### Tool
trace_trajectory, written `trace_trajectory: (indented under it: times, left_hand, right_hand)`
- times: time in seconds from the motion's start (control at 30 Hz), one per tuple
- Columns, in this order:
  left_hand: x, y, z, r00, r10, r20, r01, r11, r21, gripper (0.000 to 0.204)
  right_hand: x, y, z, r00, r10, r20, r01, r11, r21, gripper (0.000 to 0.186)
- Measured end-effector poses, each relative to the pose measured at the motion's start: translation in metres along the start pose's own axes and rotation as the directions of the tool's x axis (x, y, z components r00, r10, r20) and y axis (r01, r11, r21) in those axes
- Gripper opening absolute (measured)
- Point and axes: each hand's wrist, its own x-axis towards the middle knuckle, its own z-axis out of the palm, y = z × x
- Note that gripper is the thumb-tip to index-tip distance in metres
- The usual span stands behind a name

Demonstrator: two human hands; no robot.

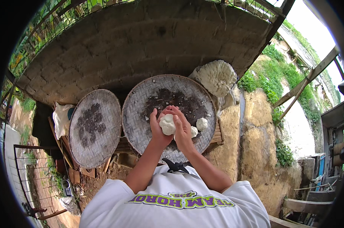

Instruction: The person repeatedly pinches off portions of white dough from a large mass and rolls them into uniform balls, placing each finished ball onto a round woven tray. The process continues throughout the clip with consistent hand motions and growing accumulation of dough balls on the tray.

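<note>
Between my two palms sits a rounded lump of white dough (167,124), its surface uneven. My left hand (157,129) cups it from the left and below, with the fingers bent up around it. My right hand (183,131) presses against its right side. Both are above a large round woven bamboo tray (136,106), pale at the edges and dark and damp in the middle. On the tray, just right of my right hand, lies a white dough ball (202,124). A second ball (194,132) beside it is partly covered by that hand. Small white crumbs dot the weave.
A sack of crumbly white dough (215,78) stands open behind the tray's right side. Another round woven tray (92,131) leans at the left, next to a whitish cloth bag (61,118). A block wall (141,45) rises behind. Wooden rails (301,85) run along the right.
</note>
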Motion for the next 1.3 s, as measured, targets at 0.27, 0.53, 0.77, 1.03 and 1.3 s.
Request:
trace_trajectory:
  times: [0.27,0.53,0.77,1.03,1.3]
  left_hand:
    - [0.013,0.002,0.002,0.970,-0.036,-0.241,0.040,0.999,0.015,0.065]
    - [-0.001,0.015,0.002,0.955,-0.268,0.129,0.264,0.964,0.042,0.066]
    - [-0.003,-0.011,0.014,0.966,0.214,-0.145,-0.214,0.977,0.013,0.063]
    - [0.004,-0.008,0.002,0.967,-0.253,-0.027,0.254,0.967,0.024,0.059]
    - [-0.003,0.007,0.006,0.948,-0.311,0.067,0.303,0.947,0.107,0.062]
  right_hand:
    - [-0.002,0.024,-0.009,0.999,0.034,0.001,-0.034,0.990,0.138,0.028]
    - [-0.012,0.015,-0.013,0.910,-0.414,0.025,0.411,0.891,-0.194,0.040]
    - [-0.009,0.006,-0.011,0.973,0.208,-0.102,-0.115,0.817,0.564,0.039]
    - [-0.009,-0.004,-0.012,0.997,0.007,0.082,-0.014,0.996,0.084,0.045]
    - [-0.017,0.004,-0.012,0.970,-0.234,-0.066,0.237,0.971,0.027,0.042]
